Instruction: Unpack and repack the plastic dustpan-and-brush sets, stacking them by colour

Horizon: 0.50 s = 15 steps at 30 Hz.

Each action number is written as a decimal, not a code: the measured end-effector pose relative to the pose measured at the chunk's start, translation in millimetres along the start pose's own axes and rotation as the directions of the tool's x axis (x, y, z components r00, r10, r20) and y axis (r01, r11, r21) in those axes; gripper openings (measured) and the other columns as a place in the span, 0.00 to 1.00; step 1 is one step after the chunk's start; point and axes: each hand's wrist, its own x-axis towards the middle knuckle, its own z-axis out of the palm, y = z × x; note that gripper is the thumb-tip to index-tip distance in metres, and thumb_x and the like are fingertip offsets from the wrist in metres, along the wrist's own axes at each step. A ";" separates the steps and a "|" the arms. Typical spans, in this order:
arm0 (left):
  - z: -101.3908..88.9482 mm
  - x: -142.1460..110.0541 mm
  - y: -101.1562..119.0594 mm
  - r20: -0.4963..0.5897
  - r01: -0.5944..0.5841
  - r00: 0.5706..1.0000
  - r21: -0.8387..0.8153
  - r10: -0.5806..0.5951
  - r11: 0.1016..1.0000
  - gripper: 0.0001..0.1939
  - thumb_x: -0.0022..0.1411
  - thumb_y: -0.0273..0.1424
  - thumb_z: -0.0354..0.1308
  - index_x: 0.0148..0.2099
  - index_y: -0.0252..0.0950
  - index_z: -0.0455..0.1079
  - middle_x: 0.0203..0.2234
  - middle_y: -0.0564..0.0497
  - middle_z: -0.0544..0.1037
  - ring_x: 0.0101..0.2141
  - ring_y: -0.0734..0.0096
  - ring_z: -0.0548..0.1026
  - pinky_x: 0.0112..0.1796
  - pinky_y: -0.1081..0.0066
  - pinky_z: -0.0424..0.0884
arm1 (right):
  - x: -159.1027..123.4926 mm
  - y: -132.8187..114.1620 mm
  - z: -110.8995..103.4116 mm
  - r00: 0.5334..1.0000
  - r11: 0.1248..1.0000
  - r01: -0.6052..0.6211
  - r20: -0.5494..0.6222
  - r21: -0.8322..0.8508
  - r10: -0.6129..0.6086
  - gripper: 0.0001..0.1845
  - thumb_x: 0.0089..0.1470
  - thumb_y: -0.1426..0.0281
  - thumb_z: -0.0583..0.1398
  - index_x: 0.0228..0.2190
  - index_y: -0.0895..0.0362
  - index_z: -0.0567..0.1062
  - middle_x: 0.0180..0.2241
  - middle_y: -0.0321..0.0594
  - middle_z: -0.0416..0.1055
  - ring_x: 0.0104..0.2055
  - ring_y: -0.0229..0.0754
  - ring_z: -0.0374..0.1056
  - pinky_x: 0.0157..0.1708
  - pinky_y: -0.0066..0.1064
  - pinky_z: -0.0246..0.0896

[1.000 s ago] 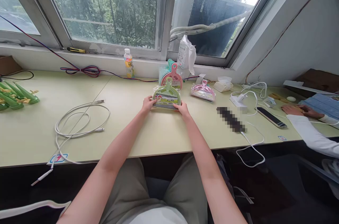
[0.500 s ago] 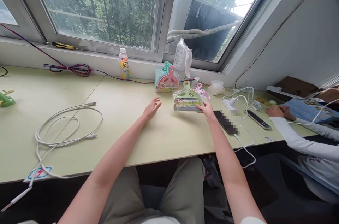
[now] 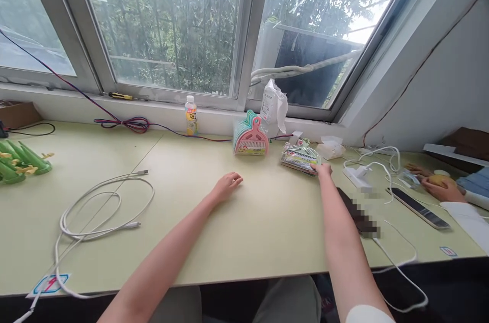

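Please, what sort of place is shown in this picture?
Probably a shared indoor workroom: there is a long table with wrapped dustpan sets on it, and another person's sleeve shows at the right.

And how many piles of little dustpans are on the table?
2: the pink-fronted pile stands right of the drink bottle; the green-topped pile lies farther right, with the right hand at its edge. Neither looks hidden.

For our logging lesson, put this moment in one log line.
right hand: touching green dustpan; left hand: empty; pink dustpan: upright, untouched
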 end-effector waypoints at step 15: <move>-3.7 3.1 -0.4 0.011 0.063 0.998 -0.094 -0.062 0.994 0.16 0.65 0.42 0.50 0.39 0.38 0.75 0.39 0.46 0.79 0.41 0.62 0.75 0.43 0.66 0.70 | -33.0 -31.2 43.8 0.915 0.921 0.236 -0.248 -0.310 -0.318 0.26 0.54 0.76 0.56 0.55 0.56 0.66 0.63 0.58 0.54 0.67 0.57 0.47 0.61 0.58 0.41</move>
